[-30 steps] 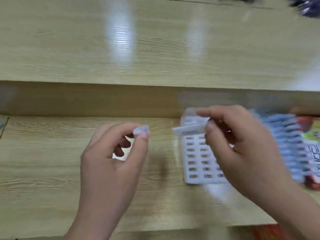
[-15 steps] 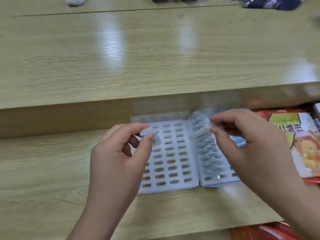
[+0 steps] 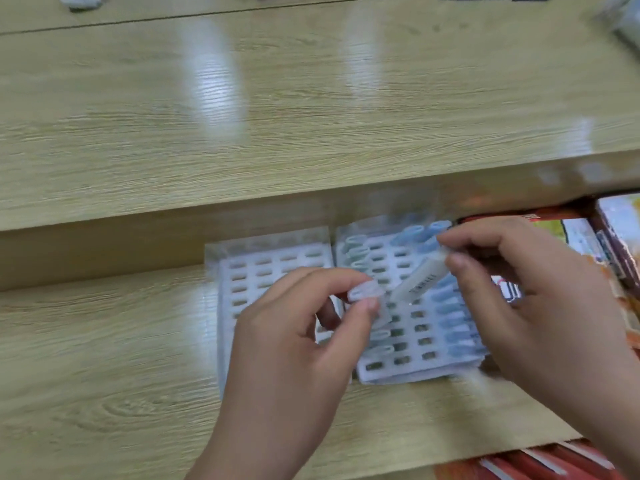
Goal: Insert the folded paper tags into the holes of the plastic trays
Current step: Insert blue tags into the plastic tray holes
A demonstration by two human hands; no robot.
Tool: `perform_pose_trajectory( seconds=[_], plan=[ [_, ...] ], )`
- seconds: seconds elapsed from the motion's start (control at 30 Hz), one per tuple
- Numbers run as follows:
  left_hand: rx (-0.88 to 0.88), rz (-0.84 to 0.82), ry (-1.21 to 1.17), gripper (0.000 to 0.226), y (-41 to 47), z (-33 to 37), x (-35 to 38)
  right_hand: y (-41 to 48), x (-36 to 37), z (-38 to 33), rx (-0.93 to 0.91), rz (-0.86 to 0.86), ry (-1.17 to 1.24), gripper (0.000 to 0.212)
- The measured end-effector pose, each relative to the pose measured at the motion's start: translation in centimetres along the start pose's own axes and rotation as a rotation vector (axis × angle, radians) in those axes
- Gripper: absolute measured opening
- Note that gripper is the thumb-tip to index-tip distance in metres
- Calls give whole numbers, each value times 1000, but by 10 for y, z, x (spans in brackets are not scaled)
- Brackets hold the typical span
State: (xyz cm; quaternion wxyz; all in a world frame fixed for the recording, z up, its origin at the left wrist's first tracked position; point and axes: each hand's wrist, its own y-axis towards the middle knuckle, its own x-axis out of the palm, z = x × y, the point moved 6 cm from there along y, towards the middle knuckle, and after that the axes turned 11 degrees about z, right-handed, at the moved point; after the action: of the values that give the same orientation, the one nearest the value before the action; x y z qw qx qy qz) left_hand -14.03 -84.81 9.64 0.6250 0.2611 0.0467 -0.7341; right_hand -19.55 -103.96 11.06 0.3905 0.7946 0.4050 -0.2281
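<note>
Two white plastic trays with rows of oval holes lie side by side on the lower wooden shelf. The left tray [image 3: 263, 268] has empty holes. The right tray [image 3: 412, 327] holds several folded bluish tags along its left and right columns. My left hand [image 3: 294, 348] pinches a small folded paper tag [image 3: 365, 294] between thumb and forefinger above the gap between the trays. My right hand [image 3: 526, 306] holds a longer white printed paper tag [image 3: 420, 280] by its upper end, slanting down over the right tray.
A raised wooden ledge [image 3: 311, 116] runs across behind the trays. Colourful printed packages [image 3: 588, 244] lie at the right edge, and more red packaging [image 3: 540, 462] shows below the shelf front. A small grey object [image 3: 79, 1] sits at the far top left.
The view has swung so both trays sit in the middle. My left hand moved right over the trays with its tag. The long tag in my right hand now points down-left.
</note>
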Motion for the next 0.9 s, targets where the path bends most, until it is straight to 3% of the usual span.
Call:
perform_pose_trajectory(
  seconds=[0.27,0.47,0.7,0.9],
  plan=[
    [-9,43,26,12,11,2,11,7,-10,9,61,17,68,23],
    [-53,238,90,12,31,-32,-47,18,24,-17,71,20,217,18],
    [2,315,225,17,25,-66,-93,28,101,-69,-68,-117,217,14],
    [122,368,297,14,14,-81,-95,19,142,-87,-167,-134,157,14]
  ],
)
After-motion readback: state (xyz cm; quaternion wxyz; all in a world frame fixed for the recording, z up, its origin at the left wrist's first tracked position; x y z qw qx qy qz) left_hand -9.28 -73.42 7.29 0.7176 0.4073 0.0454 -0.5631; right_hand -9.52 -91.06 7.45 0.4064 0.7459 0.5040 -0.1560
